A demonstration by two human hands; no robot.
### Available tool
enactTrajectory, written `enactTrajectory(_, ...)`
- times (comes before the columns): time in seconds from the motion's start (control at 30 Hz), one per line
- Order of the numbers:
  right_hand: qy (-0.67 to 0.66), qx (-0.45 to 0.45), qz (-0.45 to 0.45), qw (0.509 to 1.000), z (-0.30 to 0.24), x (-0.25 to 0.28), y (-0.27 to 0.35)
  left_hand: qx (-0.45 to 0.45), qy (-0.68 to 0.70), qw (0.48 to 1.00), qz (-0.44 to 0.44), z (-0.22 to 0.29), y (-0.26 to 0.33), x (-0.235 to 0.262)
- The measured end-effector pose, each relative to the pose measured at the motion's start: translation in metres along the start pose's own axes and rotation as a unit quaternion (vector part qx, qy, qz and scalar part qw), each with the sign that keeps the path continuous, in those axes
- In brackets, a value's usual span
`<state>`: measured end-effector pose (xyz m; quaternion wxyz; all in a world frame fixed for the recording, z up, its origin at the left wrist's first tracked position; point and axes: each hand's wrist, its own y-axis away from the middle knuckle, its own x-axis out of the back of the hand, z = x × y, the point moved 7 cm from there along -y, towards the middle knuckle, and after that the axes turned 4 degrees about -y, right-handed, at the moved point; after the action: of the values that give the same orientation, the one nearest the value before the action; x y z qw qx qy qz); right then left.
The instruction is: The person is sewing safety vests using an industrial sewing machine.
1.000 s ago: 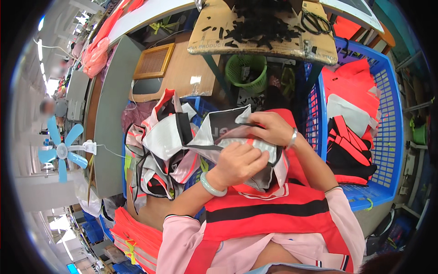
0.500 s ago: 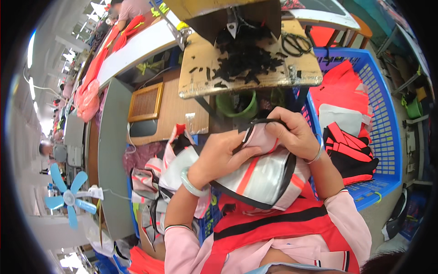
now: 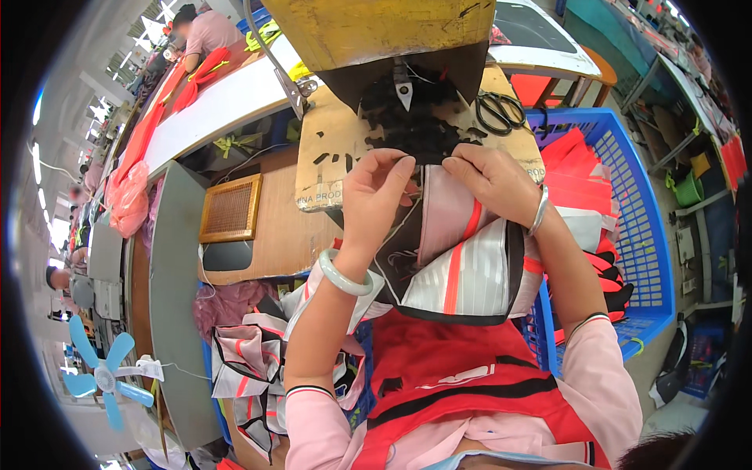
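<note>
Before me hangs a sewn fabric piece (image 3: 470, 274) in silvery white and pale pink, with orange-red stripes and black edging. My left hand (image 3: 377, 188) and my right hand (image 3: 492, 182) pinch its black edge tape (image 3: 428, 158) from both sides, stretching it level at the front of the wooden worktop (image 3: 333, 176). Just beyond the tape, a pointed metal tip (image 3: 403, 88) sticks out below a worn yellow machine housing (image 3: 392, 35). Short black scraps (image 3: 427, 125) lie heaped around the tip. Part of the fabric beneath my fingers is hidden.
Black-handled scissors (image 3: 500, 112) lie at the worktop's right. A blue basket (image 3: 654, 266) of red and black pieces stands to the right. More striped pieces (image 3: 251, 364) pile up at lower left, near a blue fan (image 3: 106, 376). Another person (image 3: 211, 33) sits at the far left.
Both hands have moved forward and up to the worktop, bringing the fabric's black edge to the machine tip. The fabric now hangs down more spread out. My view has shifted slightly.
</note>
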<state>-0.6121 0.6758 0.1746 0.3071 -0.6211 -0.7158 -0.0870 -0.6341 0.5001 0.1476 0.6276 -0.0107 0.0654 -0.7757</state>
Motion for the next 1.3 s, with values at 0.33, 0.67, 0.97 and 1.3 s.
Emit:
enactTrajectory(0.33, 0.069, 0.008, 0.009, 0.998, 0.015, 0.002, -0.048, 0.115, 0.153, 0.981, 0.004, -0.026, -0.049, 0.005)
enactTrajectory(0.67, 0.102, 0.005, 0.0, 0.995, 0.026, 0.01, -0.066, 0.113, 0.205, 0.972, 0.016, -0.035, -0.068, -0.004)
enactTrajectory(0.97, 0.099, 0.016, 0.005, 0.995, 0.027, 0.008, -0.072, 0.102, 0.187, 0.977, 0.021, -0.036, -0.073, 0.002)
enactTrajectory(1.3, 0.071, 0.006, 0.018, 0.997, 0.024, 0.012, -0.073, 0.099, 0.186, 0.977, 0.022, -0.032, -0.079, 0.003)
